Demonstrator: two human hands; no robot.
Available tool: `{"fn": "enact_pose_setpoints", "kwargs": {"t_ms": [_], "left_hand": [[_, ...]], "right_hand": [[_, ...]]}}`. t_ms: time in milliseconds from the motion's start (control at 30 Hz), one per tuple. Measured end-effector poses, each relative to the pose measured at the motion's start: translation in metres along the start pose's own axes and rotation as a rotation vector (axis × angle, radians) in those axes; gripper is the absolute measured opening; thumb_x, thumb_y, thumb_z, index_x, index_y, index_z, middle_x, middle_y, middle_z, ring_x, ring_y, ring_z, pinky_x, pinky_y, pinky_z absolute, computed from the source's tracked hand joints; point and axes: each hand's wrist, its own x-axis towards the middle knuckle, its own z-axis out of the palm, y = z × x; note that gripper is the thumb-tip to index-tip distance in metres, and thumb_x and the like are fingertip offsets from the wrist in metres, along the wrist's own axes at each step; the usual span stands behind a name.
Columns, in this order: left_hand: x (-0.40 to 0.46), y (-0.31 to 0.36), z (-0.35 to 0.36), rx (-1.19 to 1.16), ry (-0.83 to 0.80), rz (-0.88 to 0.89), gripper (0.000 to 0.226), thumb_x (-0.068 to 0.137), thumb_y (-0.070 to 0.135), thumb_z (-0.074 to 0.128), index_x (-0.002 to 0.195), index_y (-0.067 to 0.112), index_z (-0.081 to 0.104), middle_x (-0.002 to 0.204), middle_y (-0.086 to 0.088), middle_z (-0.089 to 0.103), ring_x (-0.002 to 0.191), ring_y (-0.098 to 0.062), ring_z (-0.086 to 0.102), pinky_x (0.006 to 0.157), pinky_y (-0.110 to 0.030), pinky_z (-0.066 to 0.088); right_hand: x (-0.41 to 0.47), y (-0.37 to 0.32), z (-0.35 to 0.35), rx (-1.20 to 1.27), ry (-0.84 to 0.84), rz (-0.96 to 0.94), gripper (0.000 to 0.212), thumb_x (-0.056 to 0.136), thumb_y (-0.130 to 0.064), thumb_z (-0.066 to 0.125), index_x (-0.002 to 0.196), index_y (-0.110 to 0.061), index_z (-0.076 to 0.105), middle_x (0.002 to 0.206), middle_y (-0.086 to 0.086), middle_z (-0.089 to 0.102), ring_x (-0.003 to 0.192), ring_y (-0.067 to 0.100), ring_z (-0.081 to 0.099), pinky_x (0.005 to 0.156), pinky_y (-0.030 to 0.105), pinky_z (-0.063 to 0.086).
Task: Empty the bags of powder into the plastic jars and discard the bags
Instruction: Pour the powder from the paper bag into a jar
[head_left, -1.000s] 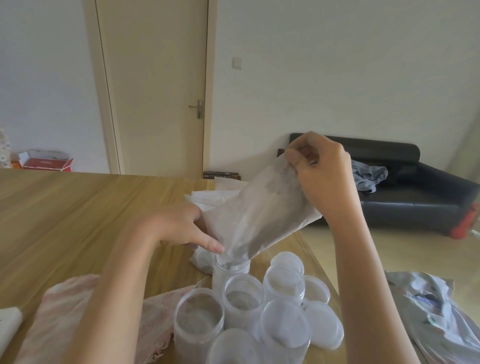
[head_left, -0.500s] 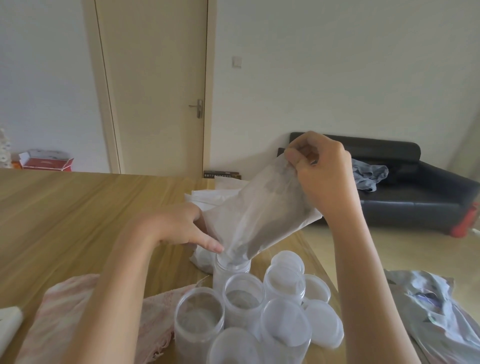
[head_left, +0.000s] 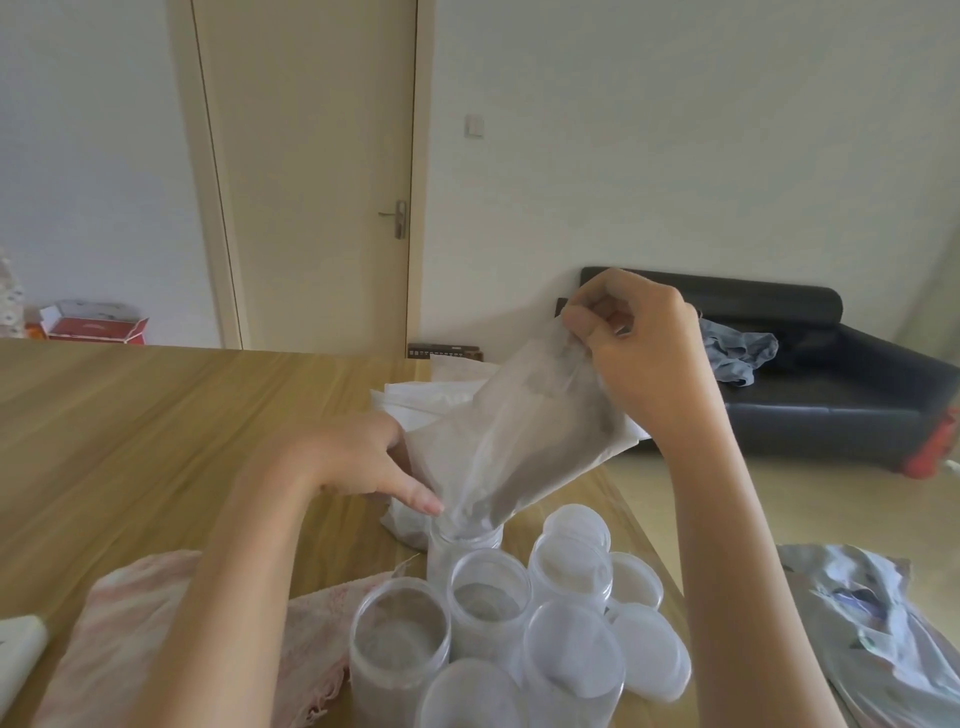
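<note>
Head view: the right hand (head_left: 641, 358) pinches the upper corner of a thin translucent bag (head_left: 519, 447), tilted so its mouth sits in the open jar (head_left: 462, 545) just below the left hand (head_left: 363, 457). The left hand's fingers curl round the bag's neck at the jar rim, thumb straight. The film looks light, limp and slippery; holding it at the top corner and the neck seems best. The powder may cling inside.

Bag (head_left: 519, 447): tilted, its mouth in the back jar (head_left: 462, 545).
Jar cluster (head_left: 488, 613): on the table (head_left: 156, 415), at 6 o'clock from the bag.
Cloth (head_left: 156, 623): at 9 o'clock from the jars.
Sofa (head_left: 810, 384): behind the table, at 2 o'clock.
</note>
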Motion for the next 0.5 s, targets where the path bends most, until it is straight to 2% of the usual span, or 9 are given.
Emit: {"fn": "enact_pose_setpoints", "kwargs": {"t_ms": [67,100,133,200,300,367,500], "left_hand": [[0.0012,-0.0006,0.0006,-0.024,0.006,0.008,0.027,0.076,0.046,0.081,0.093,0.026,0.073,0.077,0.021,0.069,0.072,0.004,0.063,0.073,-0.017,0.049],[0.0016,0.0002,0.0006,-0.024,0.007,0.008,0.024,0.077,0.046,0.081,0.087,0.026,0.072,0.065,0.024,0.063,0.06,0.007,0.056,0.064,-0.013,0.043],[0.0017,0.0009,0.0007,-0.016,0.004,0.006,0.024,0.077,0.046,0.081,0.087,0.026,0.072,0.063,0.024,0.061,0.057,0.007,0.054,0.062,-0.013,0.04],[0.0006,0.0006,0.0009,-0.015,0.009,0.002,0.032,0.076,0.046,0.081,0.097,0.024,0.074,0.079,0.018,0.067,0.071,0.002,0.06,0.072,-0.019,0.046],[-0.0024,0.0031,0.0004,0.011,0.024,-0.022,0.04,0.075,0.047,0.082,0.106,0.025,0.073,0.105,0.009,0.074,0.101,-0.008,0.066,0.099,-0.032,0.05],[-0.0041,0.0042,0.0008,0.026,0.003,-0.009,0.04,0.076,0.046,0.081,0.109,0.024,0.073,0.108,0.008,0.074,0.105,-0.01,0.066,0.104,-0.037,0.048],[-0.0044,0.0044,0.0005,0.026,0.005,-0.006,0.042,0.077,0.044,0.082,0.111,0.023,0.072,0.11,0.009,0.074,0.107,-0.01,0.066,0.105,-0.037,0.047]], "right_hand": [[0.0001,0.0006,-0.0006,0.0,0.034,0.016,0.009,0.09,-0.011,0.063,0.084,-0.016,0.068,0.064,-0.014,0.062,0.067,-0.002,0.055,0.061,0.007,0.041],[0.0,0.0005,-0.0012,0.0,0.025,0.016,0.009,0.09,-0.011,0.063,0.084,-0.016,0.068,0.064,-0.013,0.062,0.067,-0.001,0.056,0.061,0.007,0.041],[0.0001,0.0001,-0.0013,0.0,0.006,0.012,0.008,0.09,-0.011,0.063,0.084,-0.015,0.068,0.064,-0.013,0.062,0.067,0.0,0.056,0.061,0.007,0.041],[0.0003,-0.0002,-0.0009,0.0,-0.002,0.015,0.008,0.09,-0.012,0.064,0.085,-0.015,0.068,0.064,-0.013,0.063,0.068,0.001,0.057,0.061,0.008,0.042],[0.0002,0.0005,-0.0024,-0.004,0.013,0.02,0.007,0.09,-0.012,0.063,0.085,-0.015,0.068,0.064,-0.014,0.062,0.066,-0.003,0.056,0.061,0.007,0.041],[-0.0001,-0.0006,-0.0017,-0.003,-0.009,0.009,0.007,0.09,-0.011,0.064,0.085,-0.014,0.068,0.064,-0.013,0.062,0.066,-0.004,0.055,0.062,0.005,0.04],[-0.0004,-0.0007,-0.0022,-0.002,-0.001,0.007,0.007,0.09,-0.012,0.064,0.085,-0.015,0.068,0.065,-0.013,0.063,0.068,-0.002,0.056,0.062,0.007,0.041]]}}
